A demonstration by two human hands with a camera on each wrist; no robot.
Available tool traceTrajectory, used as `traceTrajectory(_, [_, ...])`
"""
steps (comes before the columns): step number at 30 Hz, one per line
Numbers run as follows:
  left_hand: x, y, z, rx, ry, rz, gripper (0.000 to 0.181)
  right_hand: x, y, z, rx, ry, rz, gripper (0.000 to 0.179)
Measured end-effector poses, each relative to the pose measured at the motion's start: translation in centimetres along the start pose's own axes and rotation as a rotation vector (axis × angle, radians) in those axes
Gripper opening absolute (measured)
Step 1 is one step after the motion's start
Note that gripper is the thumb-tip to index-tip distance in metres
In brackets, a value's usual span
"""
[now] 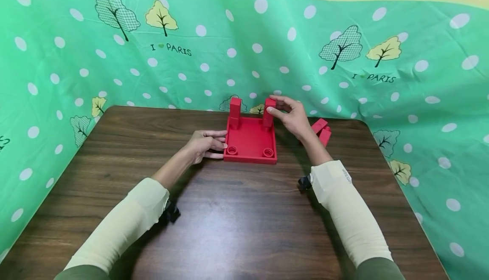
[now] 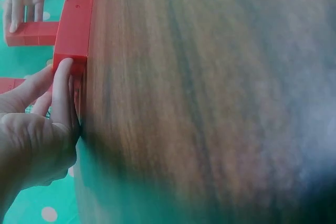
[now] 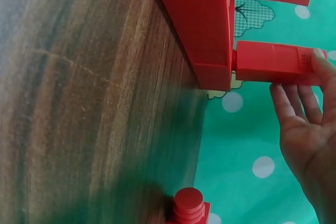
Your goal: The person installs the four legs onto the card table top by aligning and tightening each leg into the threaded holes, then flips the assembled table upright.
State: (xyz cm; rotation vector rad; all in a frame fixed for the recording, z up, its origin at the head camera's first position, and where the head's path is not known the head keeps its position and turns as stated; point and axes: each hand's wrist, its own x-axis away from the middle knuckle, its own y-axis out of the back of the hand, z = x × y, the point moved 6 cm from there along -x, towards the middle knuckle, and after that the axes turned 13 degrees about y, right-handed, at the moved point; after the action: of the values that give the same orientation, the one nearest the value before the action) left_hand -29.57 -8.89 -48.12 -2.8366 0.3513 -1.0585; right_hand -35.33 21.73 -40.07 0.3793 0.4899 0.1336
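A red square base (image 1: 250, 144) with a raised rim lies on the table, round ringed sockets at its two near corners. My left hand (image 1: 205, 145) grips its left edge; in the left wrist view, fingers wrap the corner of the base (image 2: 73, 24). At the far right corner stands a red leg (image 3: 270, 62), its upper end pinched between the thumb and fingers of my right hand (image 1: 292, 116). The right wrist view shows a narrow neck between this leg and the base. Another red leg (image 1: 234, 112) stands upright at the far left corner.
Two loose red legs (image 1: 324, 136) lie on the wooden table (image 1: 244, 220) to the right, partly behind my right forearm. One loose leg's round ridged end (image 3: 189, 205) shows in the right wrist view. A green dotted cloth (image 1: 244, 29) hangs behind the table.
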Motion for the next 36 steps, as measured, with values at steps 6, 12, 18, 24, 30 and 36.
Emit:
traceTrajectory(6, [-0.16, 0.15, 0.33, 0.031, -0.006, 0.012, 0.066, 0.02, -0.21, 0.0, 0.009, 0.021, 0.036, 0.052])
traceTrajectory(12, [-0.24, 0.18, 0.47, 0.035, -0.023, 0.007, 0.066, 0.44, -0.16, -0.28, 0.027, -0.03, 0.067, 0.056])
traceTrajectory(18, [-0.08, 0.08, 0.45, 0.03, -0.026, -0.002, 0.065, 0.32, -0.17, -0.22, 0.003, -0.01, 0.07, 0.054])
traceTrajectory(24, [0.0, 0.05, 0.58, 0.02, -0.026, -0.005, 0.065, 0.26, -0.14, -0.23, 0.039, -0.017, 0.099, 0.056])
traceTrajectory(30, [-0.1, 0.08, 0.68, 0.01, -0.029, -0.001, 0.065, 0.09, 0.03, -0.35, 0.05, -0.04, 0.066, 0.057])
traceTrajectory(36, [-0.1, 0.03, 0.62, 0.008, -0.03, 0.0, 0.065, -0.11, 0.22, -0.2, -0.02, -0.063, 0.027, 0.052])
